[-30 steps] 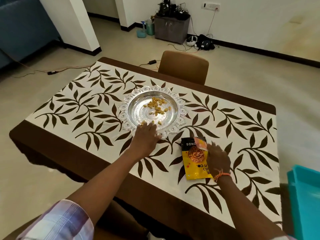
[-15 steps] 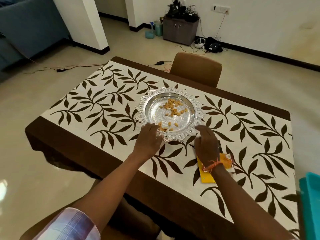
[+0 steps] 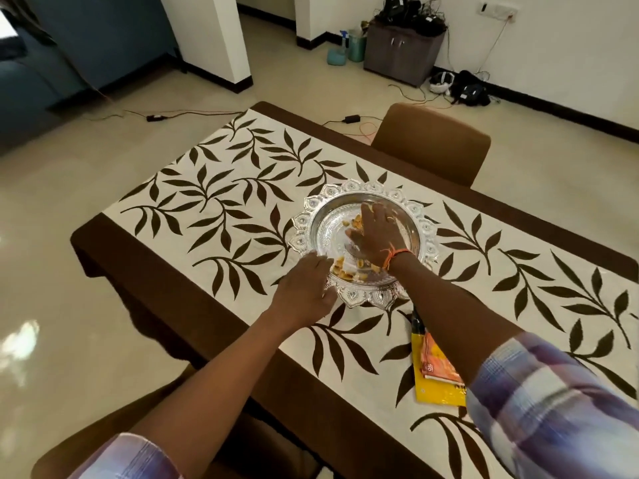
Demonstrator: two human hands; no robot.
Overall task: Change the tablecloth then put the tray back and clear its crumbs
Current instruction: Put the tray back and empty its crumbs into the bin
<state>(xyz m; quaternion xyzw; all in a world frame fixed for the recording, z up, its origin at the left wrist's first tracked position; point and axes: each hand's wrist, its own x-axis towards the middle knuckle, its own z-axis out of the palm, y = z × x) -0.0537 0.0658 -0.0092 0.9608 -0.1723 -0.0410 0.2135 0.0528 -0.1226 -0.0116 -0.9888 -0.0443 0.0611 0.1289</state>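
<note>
A silver tray with a scalloped rim [image 3: 301,236] sits on the cream tablecloth with brown leaf print [image 3: 214,209] that covers the table. My left hand [image 3: 304,288] grips the tray's near-left rim. My right hand [image 3: 375,233], an orange thread at its wrist, lies flat and spread inside the tray. Yellow crumbs [image 3: 345,271] are bunched at the tray's near edge, between my two hands, and a few more show by my right fingers [image 3: 356,222].
A yellow snack packet [image 3: 435,385] lies on the cloth beside my right forearm. A brown chair [image 3: 432,143] stands at the table's far side, and another [image 3: 242,444] is below me. Cables and an adapter [image 3: 351,118] lie on the floor.
My right hand left the yellow packet and moved into the tray. The crumbs shifted from the tray's middle toward its near edge. My left hand stayed at the rim.
</note>
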